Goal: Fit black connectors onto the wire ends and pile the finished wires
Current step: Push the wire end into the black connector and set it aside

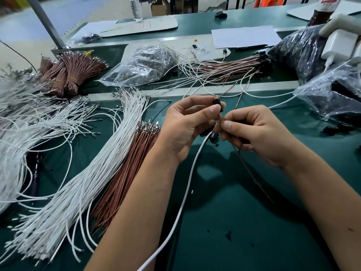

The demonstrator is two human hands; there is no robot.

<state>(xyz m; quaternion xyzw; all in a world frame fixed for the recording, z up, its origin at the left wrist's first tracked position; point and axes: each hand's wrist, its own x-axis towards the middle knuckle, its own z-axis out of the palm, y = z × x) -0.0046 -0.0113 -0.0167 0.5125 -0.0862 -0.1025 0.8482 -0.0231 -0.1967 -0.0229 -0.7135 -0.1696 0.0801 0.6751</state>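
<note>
Green surface (254, 222): clear bag (140, 63) of metal terminals; dark bag (300, 49) of black parts. My left grip (187, 124) pinches black connector (217, 101); right grip (254, 132) pinches brown wire (248, 169).

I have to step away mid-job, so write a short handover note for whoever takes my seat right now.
Left hand pinches a small black plastic connector above the green table mat.
Right hand pinches a thin brown wire just below it; whether it is seated cannot be told.
Done: a pile of brown and white wires with black connectors lies at the far side.
Left: loose white wires and loose brown wires at the left, without connectors.
</note>
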